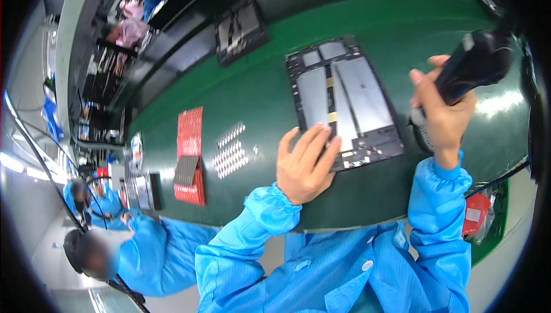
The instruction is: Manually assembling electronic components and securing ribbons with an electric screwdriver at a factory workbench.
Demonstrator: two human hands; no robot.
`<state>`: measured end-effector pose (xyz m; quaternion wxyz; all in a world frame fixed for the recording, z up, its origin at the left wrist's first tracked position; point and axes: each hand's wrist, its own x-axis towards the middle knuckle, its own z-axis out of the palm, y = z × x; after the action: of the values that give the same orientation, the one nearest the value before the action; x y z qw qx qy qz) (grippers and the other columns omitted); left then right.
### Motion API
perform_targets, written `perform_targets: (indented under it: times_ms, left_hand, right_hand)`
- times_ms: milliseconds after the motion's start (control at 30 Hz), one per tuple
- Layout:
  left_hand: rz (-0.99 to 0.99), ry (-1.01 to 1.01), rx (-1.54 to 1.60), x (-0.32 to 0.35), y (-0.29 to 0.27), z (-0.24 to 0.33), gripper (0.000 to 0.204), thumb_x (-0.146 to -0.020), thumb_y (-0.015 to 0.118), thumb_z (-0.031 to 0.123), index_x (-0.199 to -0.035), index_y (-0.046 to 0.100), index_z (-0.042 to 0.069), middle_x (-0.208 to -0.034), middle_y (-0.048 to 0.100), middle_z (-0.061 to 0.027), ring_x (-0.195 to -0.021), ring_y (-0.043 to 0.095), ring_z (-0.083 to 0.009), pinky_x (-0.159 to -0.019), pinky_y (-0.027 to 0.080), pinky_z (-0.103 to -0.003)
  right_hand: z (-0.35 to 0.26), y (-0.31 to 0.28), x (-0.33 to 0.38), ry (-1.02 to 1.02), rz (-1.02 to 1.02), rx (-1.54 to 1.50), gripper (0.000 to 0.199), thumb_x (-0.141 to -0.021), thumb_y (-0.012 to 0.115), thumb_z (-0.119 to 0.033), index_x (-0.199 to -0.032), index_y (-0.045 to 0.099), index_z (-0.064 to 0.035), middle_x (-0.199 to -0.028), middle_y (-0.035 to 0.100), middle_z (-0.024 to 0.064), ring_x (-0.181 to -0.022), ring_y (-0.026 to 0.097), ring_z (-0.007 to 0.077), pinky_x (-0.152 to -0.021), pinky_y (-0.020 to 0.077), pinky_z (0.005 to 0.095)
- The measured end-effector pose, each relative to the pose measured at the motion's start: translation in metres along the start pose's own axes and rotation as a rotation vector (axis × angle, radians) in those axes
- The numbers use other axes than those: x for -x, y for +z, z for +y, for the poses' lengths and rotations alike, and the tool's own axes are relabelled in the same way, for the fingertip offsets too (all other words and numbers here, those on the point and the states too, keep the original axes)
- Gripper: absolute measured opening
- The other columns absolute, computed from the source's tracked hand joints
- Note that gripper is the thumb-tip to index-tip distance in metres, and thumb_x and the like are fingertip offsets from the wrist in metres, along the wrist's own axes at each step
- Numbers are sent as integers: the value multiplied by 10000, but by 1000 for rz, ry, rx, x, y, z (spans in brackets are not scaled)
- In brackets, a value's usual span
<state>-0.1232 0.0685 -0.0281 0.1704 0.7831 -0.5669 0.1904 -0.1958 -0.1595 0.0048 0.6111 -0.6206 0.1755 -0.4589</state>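
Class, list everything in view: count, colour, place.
opened tablet: one, black and silver, right of centre
dark unit: one, black, far edge
handheld device: one, black, right
small parts: many, silver, left of tablet
bubble sheet: one, red, left
flat piece: one, grey, on bubble sheet
workbench: one, green, beneath
packet: one, red, lower right
workers: at least three, blue or pink clothing, left
distant equipment: uncountable, mixed, left
left hand: one, bare, on tablet
right hand: one, bare, gripping device
coat: one, blue, bottom

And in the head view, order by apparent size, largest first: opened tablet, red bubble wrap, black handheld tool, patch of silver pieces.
1. Opened tablet
2. Red bubble wrap and black handheld tool: unsure, as the tool looks nearer the camera
3. Patch of silver pieces
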Motion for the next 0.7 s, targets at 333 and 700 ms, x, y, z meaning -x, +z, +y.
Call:
perform_targets:
  times_ms: [333, 700]
  left_hand:
    - [-31, -433, 22, 49, -44, -53, 59, -725, 680, 37, -778, 661, 21, -819, 654, -127, -737, 633, -282, -634, 508, -370]
    - [-354, -802, 448, 72, -42, -116, 181, -719, 751, 60, -855, 654, -10, -752, 603, -73, -718, 591, -149, -642, 471, -275]
  right_hand:
    - [2, -8, 0, -75, -2, 115, 256, -777, 701, -17, -998, 576, 18, -597, 563, 16, -513, 527, 87, -510, 391, 222]
    - [-3, -15, -1, -43, 27, 42, 289, -749, 731, -11, -1003, 592, -7, -643, 578, -2, -505, 525, 68, -448, 373, 206]
